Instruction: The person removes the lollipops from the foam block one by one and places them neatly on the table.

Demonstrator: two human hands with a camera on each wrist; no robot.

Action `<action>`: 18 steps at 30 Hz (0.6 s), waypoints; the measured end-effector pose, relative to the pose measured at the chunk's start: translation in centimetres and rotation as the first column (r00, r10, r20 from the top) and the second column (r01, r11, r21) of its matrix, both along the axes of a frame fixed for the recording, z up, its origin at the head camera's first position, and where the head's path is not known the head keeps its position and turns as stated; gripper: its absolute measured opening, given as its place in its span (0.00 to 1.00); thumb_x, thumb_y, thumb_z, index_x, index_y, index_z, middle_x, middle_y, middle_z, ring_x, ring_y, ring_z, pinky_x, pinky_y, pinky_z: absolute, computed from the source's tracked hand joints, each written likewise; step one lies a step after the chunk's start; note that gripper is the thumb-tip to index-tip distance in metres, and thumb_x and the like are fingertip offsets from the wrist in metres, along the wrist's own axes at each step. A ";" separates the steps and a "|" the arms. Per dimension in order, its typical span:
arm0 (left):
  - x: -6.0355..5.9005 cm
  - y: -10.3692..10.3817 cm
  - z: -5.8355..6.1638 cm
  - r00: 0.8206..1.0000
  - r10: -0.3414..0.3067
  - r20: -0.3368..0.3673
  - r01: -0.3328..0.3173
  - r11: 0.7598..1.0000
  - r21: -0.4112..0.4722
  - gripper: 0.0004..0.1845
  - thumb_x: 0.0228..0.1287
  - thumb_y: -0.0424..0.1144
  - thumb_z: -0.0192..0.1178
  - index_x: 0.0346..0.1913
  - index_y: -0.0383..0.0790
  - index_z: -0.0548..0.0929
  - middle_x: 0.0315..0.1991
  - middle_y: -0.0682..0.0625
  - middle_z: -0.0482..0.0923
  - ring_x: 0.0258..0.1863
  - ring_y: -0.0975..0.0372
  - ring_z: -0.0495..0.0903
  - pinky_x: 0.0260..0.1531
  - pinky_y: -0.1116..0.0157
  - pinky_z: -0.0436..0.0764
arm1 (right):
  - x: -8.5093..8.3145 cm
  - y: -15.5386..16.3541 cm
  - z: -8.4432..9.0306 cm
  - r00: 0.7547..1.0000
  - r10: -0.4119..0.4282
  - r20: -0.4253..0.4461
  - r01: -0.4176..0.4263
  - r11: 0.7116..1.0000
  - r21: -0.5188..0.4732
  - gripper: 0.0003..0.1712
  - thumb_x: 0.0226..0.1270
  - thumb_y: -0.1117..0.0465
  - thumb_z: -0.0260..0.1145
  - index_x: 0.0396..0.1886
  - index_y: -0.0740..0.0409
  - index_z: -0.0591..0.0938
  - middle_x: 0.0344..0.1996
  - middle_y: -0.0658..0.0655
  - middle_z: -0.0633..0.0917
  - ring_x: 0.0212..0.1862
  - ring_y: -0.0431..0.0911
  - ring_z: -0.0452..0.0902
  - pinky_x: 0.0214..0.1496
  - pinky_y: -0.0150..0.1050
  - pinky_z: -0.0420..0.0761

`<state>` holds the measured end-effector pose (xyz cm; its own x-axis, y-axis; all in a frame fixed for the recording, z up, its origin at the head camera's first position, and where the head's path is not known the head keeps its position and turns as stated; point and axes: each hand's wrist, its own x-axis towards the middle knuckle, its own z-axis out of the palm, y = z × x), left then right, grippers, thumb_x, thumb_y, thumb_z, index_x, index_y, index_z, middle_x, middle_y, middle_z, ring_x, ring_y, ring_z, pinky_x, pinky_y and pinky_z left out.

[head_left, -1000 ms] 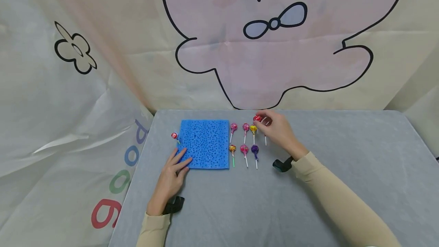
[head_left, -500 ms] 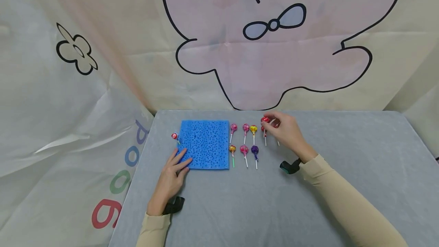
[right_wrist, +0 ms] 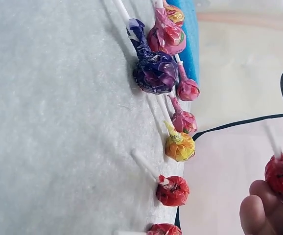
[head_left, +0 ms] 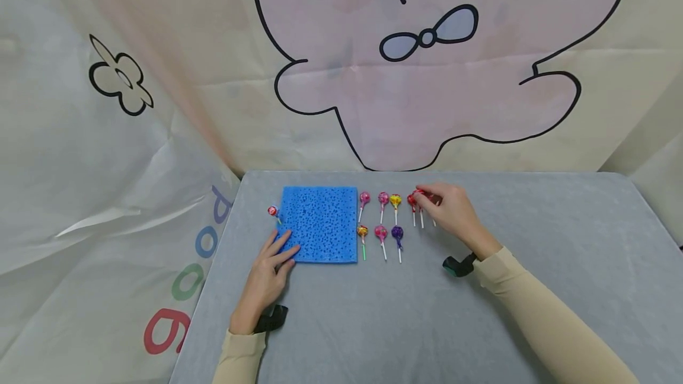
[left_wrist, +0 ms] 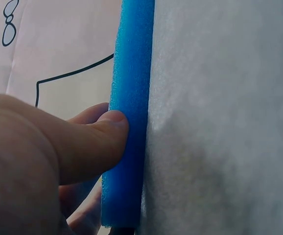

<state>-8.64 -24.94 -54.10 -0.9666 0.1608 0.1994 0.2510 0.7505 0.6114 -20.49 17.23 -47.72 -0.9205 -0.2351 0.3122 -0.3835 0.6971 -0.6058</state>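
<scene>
My left hand [head_left: 268, 274] rests with spread, extended fingers on the lower left corner of a blue foam block [head_left: 325, 224]. In the left wrist view its thumb [left_wrist: 107, 139] presses against the block's side. My right hand [head_left: 453, 212] pinches a red-wrapped lollipop [right_wrist: 281, 174] by its round head, stick apart from the fingers, above the table. Below it in the right wrist view lie two more red lollipops, one whole [right_wrist: 173, 191] and one cut off by the frame's bottom edge [right_wrist: 164, 229]. The fingers partly hide the red ones in the head view.
Right of the block lie a yellow lollipop [head_left: 395, 201], a purple one [head_left: 397, 232], an orange-yellow one [head_left: 362, 231] and several pink ones [head_left: 381, 232]. Another red lollipop [head_left: 273, 211] touches or nearly touches the block's left edge. A grey cloth covers the table [head_left: 373, 325].
My right hand has moved right along the back row, carrying the red lollipop, then a little nearer to me. The left hand and the block have stayed in place.
</scene>
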 end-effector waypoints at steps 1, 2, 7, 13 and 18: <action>0.0 0.0 0.0 1.000 0.001 0.001 -0.001 1.000 0.001 0.19 0.70 0.28 0.66 0.62 0.40 0.87 0.77 0.44 0.70 0.81 0.41 0.57 0.73 0.37 0.65 | 0.1 0.0 0.0 1.000 0.002 -0.002 -0.002 1.000 -0.002 0.16 0.73 0.58 0.70 0.54 0.62 0.90 0.39 0.59 0.91 0.33 0.46 0.80 0.31 0.35 0.77; 0.0 0.0 0.0 1.000 0.002 0.002 -0.002 1.000 0.000 0.19 0.70 0.28 0.66 0.62 0.40 0.87 0.77 0.44 0.70 0.81 0.41 0.57 0.73 0.37 0.65 | 0.1 0.1 0.0 1.000 0.003 -0.002 -0.003 1.000 -0.002 0.16 0.73 0.58 0.70 0.54 0.62 0.90 0.38 0.59 0.91 0.33 0.47 0.80 0.31 0.35 0.77; 0.0 0.0 0.0 1.000 0.001 -0.002 -0.001 1.000 -0.002 0.19 0.70 0.28 0.66 0.62 0.40 0.87 0.77 0.44 0.70 0.81 0.41 0.57 0.73 0.37 0.65 | 0.4 0.2 -0.3 0.999 0.022 0.035 -0.022 1.000 -0.001 0.16 0.72 0.59 0.70 0.54 0.62 0.90 0.35 0.57 0.90 0.33 0.46 0.78 0.31 0.34 0.77; 0.0 0.0 0.0 1.000 -0.003 0.001 0.003 1.000 -0.004 0.19 0.70 0.29 0.66 0.62 0.40 0.87 0.77 0.44 0.69 0.81 0.42 0.57 0.73 0.36 0.65 | 1.1 0.3 -1.2 0.991 0.034 0.128 -0.035 0.999 0.003 0.12 0.72 0.56 0.72 0.48 0.58 0.89 0.29 0.51 0.88 0.31 0.44 0.77 0.31 0.34 0.77; 0.0 -0.1 -0.1 1.000 -0.002 0.003 0.002 1.000 -0.010 0.19 0.70 0.29 0.66 0.62 0.40 0.87 0.77 0.44 0.69 0.81 0.42 0.57 0.73 0.37 0.65 | 1.5 0.4 -2.3 0.980 0.053 0.193 -0.067 0.996 0.064 0.11 0.70 0.54 0.74 0.44 0.56 0.90 0.27 0.49 0.86 0.31 0.44 0.75 0.32 0.34 0.77</action>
<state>-8.64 -24.99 -54.18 -0.9670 0.1644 0.1948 0.2503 0.7563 0.6045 -19.02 17.58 -49.97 -0.9451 -0.3069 0.1125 -0.3077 0.7194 -0.6227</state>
